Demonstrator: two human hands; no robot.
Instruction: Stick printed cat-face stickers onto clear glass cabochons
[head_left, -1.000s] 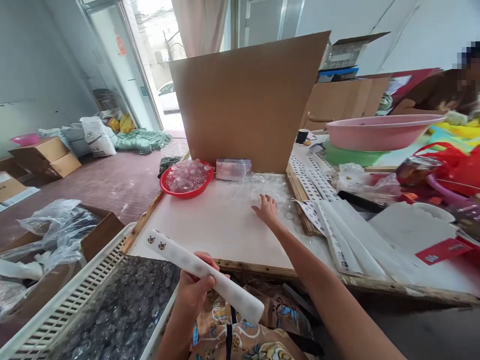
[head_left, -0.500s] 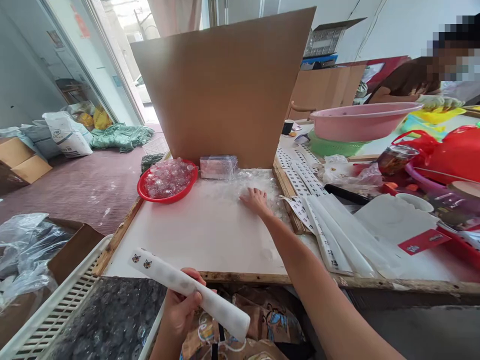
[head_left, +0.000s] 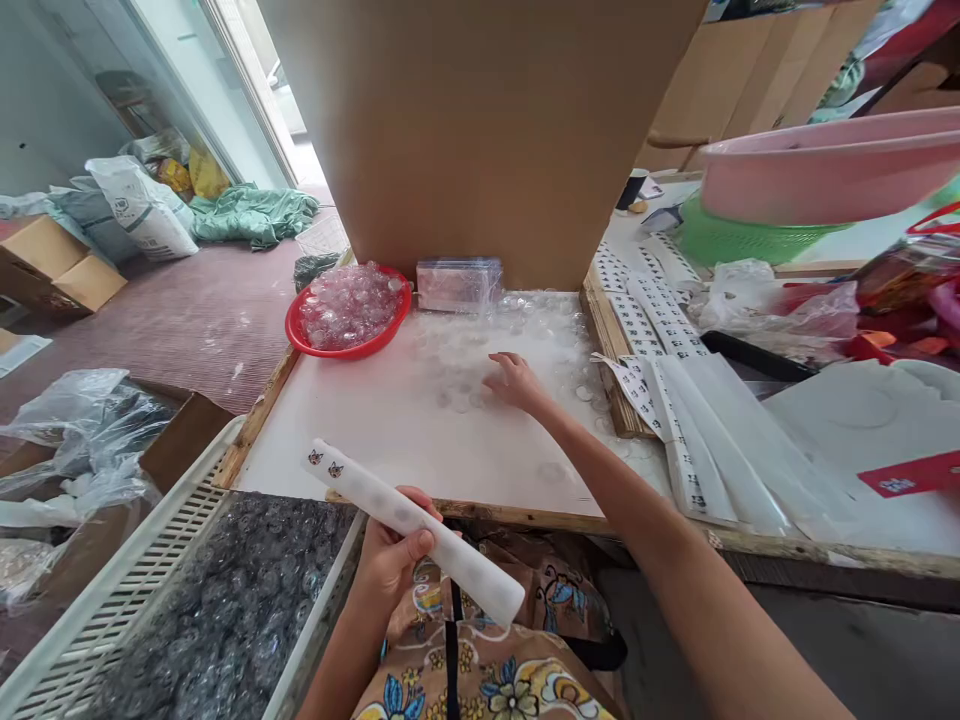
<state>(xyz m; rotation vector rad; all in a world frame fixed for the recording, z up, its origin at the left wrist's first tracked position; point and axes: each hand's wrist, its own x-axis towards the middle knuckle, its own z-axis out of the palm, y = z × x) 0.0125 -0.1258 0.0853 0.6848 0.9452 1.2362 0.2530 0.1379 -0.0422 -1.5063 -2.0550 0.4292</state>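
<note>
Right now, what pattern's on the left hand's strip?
White strip, two animal-face prints near one end; head view.

The left hand (head_left: 384,565) grips a slim white roll (head_left: 399,513) printed with small animal faces (head_left: 335,468), while the right hand (head_left: 517,383) reaches over clear round discs (head_left: 459,401) on a white tabletop (head_left: 345,425) bearing a round red plastic basin (head_left: 341,353).

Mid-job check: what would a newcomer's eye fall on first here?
Probably the tall brown cardboard, standing behind the white tabletop. Next, the red bowl heaped with clear pieces at the tabletop's far left corner. Then the white strip with two small animal-face prints, held in the left hand at the near edge.
</note>
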